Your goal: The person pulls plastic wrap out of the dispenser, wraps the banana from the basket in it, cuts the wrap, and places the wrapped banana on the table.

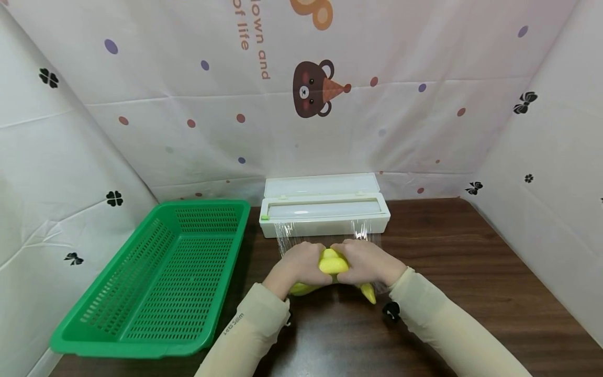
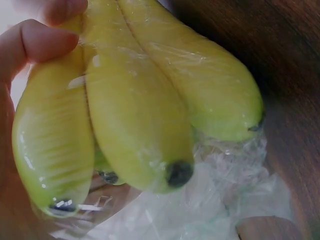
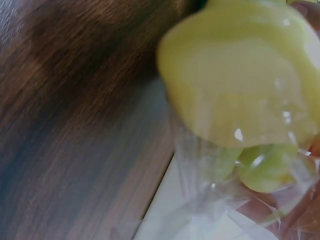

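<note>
A bunch of yellow bananas (image 1: 333, 264) is gripped from both sides, the left hand (image 1: 303, 264) on one side and the right hand (image 1: 369, 262) on the other. In the left wrist view the bananas (image 2: 137, 110) have greenish, dark-tipped ends, and clear cling film (image 2: 215, 195) covers and hangs around them. Film (image 3: 192, 170) also clings to the bunch in the right wrist view. From the white cling film box (image 1: 320, 229), a sheet of film (image 1: 285, 235) runs to the hands. Most fingers are hidden behind the bunch.
A green plastic basket (image 1: 233, 272) stands on the left of the dark wooden table (image 1: 452, 262). The film box's lid (image 1: 322, 184) is raised, showing the roll (image 1: 325, 209). A patterned white curtain (image 1: 212, 136) encloses the back and sides.
</note>
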Demonstrator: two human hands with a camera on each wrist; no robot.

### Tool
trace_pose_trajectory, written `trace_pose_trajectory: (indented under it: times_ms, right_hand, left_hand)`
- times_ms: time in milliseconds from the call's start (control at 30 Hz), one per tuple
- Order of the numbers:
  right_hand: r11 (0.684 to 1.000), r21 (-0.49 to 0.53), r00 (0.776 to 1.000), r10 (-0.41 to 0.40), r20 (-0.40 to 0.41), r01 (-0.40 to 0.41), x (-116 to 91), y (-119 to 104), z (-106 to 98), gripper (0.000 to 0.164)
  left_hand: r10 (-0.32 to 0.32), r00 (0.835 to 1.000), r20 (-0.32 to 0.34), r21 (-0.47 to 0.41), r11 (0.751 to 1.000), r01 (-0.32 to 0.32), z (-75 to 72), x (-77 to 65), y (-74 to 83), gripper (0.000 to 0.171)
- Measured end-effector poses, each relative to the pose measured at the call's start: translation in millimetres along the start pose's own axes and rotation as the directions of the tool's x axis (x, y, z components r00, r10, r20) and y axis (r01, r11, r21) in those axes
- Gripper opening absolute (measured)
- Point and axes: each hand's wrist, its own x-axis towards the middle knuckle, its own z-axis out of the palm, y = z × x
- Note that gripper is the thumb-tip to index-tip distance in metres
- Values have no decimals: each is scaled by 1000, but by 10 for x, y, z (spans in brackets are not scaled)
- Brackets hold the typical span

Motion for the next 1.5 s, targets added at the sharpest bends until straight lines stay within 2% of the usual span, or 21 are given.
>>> trace_pose_trajectory:
  times_ms: [733, 1500]
  right_hand:
    - [999, 45, 999, -22, 30, 21, 10, 5, 11, 16]
    - [992, 121, 991, 16, 133, -33, -6, -38, -16, 9]
  left_hand:
    - [-26, 999, 45, -51, 998, 28, -2, -4, 11, 25]
    - [-67, 989, 129, -131, 988, 84, -17, 4, -3, 26]
